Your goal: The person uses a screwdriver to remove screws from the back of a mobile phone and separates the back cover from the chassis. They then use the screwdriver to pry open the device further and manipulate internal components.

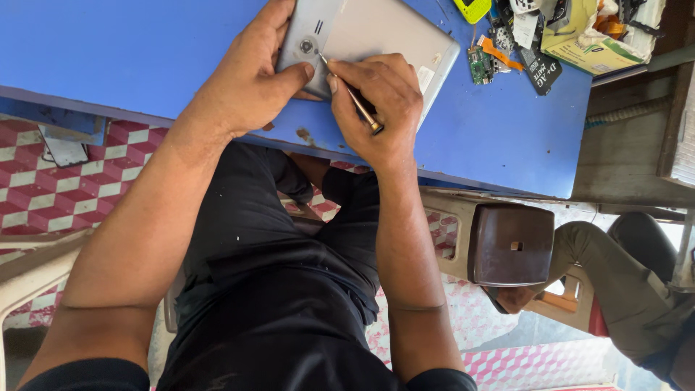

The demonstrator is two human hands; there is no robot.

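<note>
A silver tablet point(376, 32) lies back side up on the blue table point(116, 51), its round camera lens point(307, 46) near the front edge. My left hand point(250, 76) grips the tablet's corner, thumb resting just below the lens. My right hand point(376, 101) holds a thin screwdriver point(355, 100) with a brass-coloured end. Its metal tip touches the tablet's back right beside the lens.
Small circuit boards point(479, 64), an orange flex strip, a yellow-green gadget point(472, 9) and a cardboard box point(590, 40) of parts clutter the table's far right. A brown plastic stool point(510, 245) stands to my right; another person's leg point(622, 282) is beyond it. Red-and-white tiles cover the floor.
</note>
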